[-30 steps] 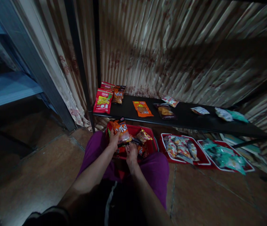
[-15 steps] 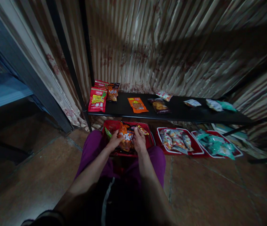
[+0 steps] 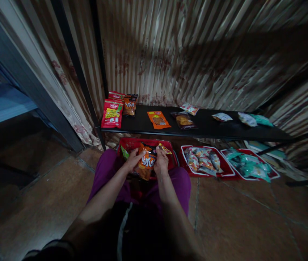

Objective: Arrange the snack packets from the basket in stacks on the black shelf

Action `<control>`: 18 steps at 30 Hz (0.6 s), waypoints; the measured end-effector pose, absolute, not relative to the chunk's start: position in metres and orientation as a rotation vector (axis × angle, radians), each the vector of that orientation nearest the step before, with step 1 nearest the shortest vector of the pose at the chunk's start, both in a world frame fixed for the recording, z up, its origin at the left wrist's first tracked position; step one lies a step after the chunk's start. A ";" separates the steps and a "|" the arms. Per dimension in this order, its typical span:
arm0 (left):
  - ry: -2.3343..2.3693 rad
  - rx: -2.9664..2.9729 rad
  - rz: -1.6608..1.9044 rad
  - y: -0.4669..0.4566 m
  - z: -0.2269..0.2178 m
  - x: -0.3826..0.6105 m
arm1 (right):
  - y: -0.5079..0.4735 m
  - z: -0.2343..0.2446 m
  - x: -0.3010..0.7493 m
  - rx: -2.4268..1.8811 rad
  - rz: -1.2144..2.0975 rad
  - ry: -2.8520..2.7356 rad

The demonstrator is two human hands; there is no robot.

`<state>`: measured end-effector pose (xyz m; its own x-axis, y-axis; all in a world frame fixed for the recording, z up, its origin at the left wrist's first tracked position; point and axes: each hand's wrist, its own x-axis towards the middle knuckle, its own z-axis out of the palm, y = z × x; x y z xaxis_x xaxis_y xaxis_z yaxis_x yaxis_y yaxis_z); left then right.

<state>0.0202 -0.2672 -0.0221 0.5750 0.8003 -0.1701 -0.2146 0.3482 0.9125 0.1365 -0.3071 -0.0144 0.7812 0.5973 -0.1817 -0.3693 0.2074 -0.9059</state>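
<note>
Between my two hands is an orange and black snack bag (image 3: 146, 161), held over a red plastic basket (image 3: 128, 141) at my knees. My left hand (image 3: 134, 160) grips the bag's left edge, thumb on its front. On the right edge, my right hand (image 3: 161, 159) is closed with its thumb on top. A small yellow and red packet (image 3: 165, 148) shows just beyond my right fingers. Inside the basket, a green packet (image 3: 125, 152) leans at the left; the rest of its contents are mostly hidden by the bag and my hands.
On the black shelf (image 3: 143, 125) stand red snack bags (image 3: 112, 114) and orange and black bags (image 3: 129, 106). An orange packet (image 3: 158, 120), a brown bag (image 3: 183, 120) and several others lie rightward. Two more red baskets hold fish-patterned packets (image 3: 204, 159) and teal packets (image 3: 251, 165).
The orange and black bag has come up and tilted so its front shows more fully. Both my hands keep their hold at its sides.
</note>
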 end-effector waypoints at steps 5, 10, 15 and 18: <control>0.821 1.035 0.880 -0.263 -0.014 0.025 | -0.307 -0.011 0.130 -1.159 0.741 -0.226; 0.926 0.876 0.951 -0.265 -0.013 0.028 | -0.306 -0.003 0.126 -1.157 0.753 -0.224; 0.885 0.869 0.979 -0.268 -0.010 0.028 | -0.306 0.001 0.126 -1.136 0.727 -0.176; 0.900 0.855 0.994 -0.267 -0.010 0.028 | -0.309 0.002 0.128 -1.143 0.771 -0.174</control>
